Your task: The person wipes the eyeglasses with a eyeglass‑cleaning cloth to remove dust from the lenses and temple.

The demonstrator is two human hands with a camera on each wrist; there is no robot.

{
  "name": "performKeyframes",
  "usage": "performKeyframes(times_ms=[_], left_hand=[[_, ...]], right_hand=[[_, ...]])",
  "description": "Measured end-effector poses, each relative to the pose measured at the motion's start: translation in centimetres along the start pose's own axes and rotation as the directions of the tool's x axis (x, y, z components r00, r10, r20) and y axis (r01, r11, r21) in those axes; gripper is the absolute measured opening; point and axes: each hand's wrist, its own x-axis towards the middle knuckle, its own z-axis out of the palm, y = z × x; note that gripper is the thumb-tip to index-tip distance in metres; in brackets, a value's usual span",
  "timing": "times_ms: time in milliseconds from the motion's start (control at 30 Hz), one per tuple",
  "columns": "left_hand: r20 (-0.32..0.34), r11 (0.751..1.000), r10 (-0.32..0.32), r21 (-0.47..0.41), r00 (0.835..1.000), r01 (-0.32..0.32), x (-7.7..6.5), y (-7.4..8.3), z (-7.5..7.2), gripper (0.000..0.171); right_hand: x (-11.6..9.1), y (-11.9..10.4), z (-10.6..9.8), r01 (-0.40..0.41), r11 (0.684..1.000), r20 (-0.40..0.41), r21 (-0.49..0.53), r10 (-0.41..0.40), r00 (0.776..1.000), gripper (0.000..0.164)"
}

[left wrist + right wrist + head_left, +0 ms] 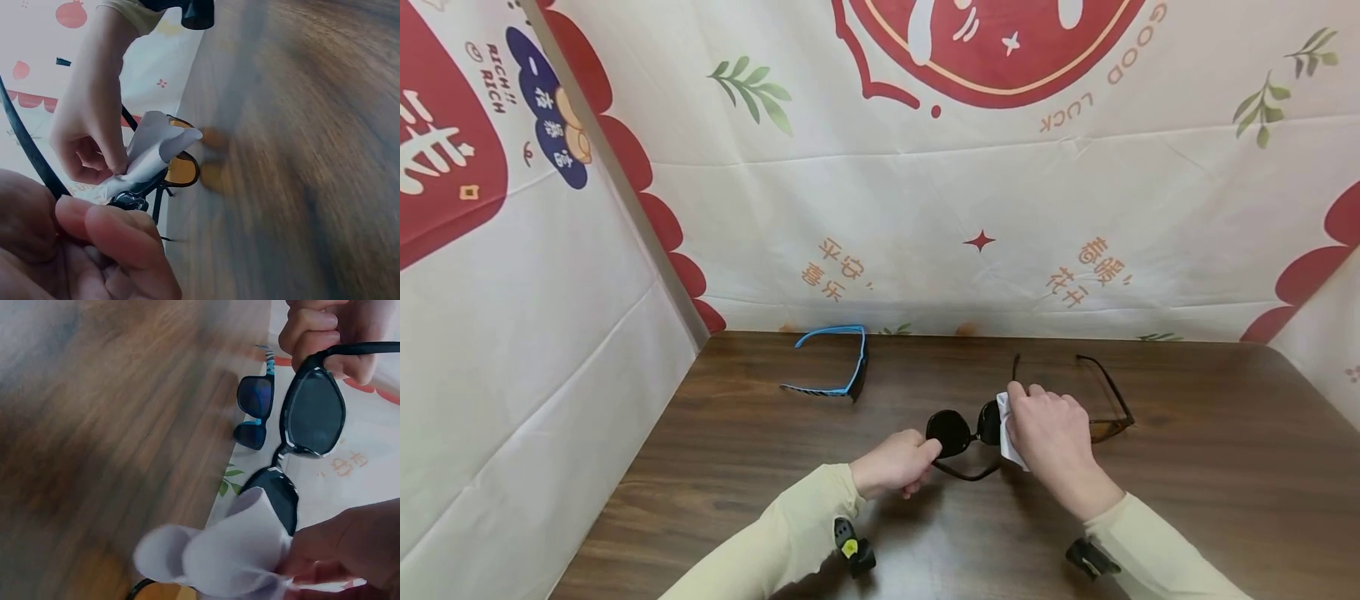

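A pair of black sunglasses [949,432] is held over the table, dark lenses toward me. My left hand [897,462] pinches the frame at its left end between thumb and fingers. The right hand [1051,432] grips a folded white cloth [1010,433] against the other lens, covering part of it. In the right wrist view the cloth [234,553] hangs in loose folds over that lens, and the uncovered lens [315,412] shows beside the left hand's fingers. One black temple arm [31,144] runs past the left hand in the left wrist view.
Blue-framed sunglasses [859,367] lie at the back left of the brown wooden table [715,500]. Dark-framed glasses with orange lenses [181,170] lie behind the right hand, partly hidden. A printed white cloth backdrop [910,200] rises at the table's rear edge.
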Motion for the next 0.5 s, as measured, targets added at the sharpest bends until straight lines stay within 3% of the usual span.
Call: performKeyframes(times_ms=[267,400,500], left_hand=[[-0.041,0.999,0.039,-0.002,0.998,-0.039,-0.11,0.48,-0.08,0.042],[-0.056,0.999,0.031,-0.03,0.998,-0.033,-0.02,0.68,-0.17,0.038],[-0.065,0.999,0.03,-0.041,0.997,-0.033,0.08,0.76,-0.22,0.036]], right_hand=[[-0.13,-0.02,0.02,0.068,0.97,-0.019,0.235,-0.065,0.998,0.019],[-0.01,0.3,-0.24,0.138,0.952,-0.022,0.273,-0.137,0.99,0.021],[0.11,0.68,-0.6,0.168,0.953,0.024,0.25,-0.18,0.983,0.025]])
